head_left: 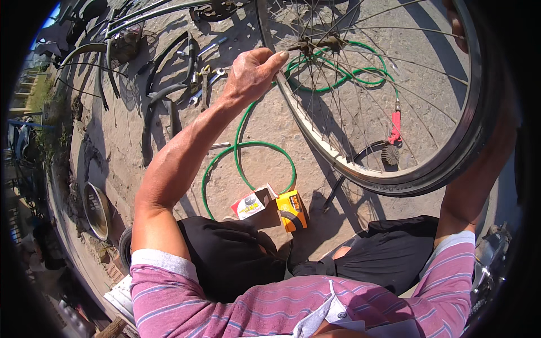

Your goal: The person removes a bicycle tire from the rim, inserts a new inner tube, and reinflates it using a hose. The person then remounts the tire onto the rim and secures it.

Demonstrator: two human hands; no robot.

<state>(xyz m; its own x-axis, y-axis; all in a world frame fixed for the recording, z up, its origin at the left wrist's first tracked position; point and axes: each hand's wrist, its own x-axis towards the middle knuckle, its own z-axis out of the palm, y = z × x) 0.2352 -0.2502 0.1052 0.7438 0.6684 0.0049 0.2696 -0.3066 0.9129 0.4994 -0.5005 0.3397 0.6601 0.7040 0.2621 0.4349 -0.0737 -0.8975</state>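
Head view is showing a person sitting on the ground (265, 121) with a bicycle wheel (389, 96) standing upright in front of them at about one o'clock. Their left hand (252, 74) is reaching up to twelve o'clock, fingers curled in a narrow pinch around the end of the axle (315, 44) at the wheel's hub, the thumb pointing toward the spokes. Their right hand (456, 22) is holding the top of the tyre at about one o'clock, but only a sliver of it is showing behind the rim, so I cannot tell how tightly it is closing. A green hose (248, 147) is looping over the ground from behind the spokes down to six o'clock, with a red fitting (395, 125) lying inside the wheel's outline at three o'clock. Just beside the person's knees, two small boxes are lying together: a white box (252, 203) and a yellow box (293, 209), touching each other. Several wrenches (204, 83) are lying near strips of black rubber (163, 96) at ten o'clock, well apart from the wheel. A metal bowl (97, 209) is sitting at eight o'clock.
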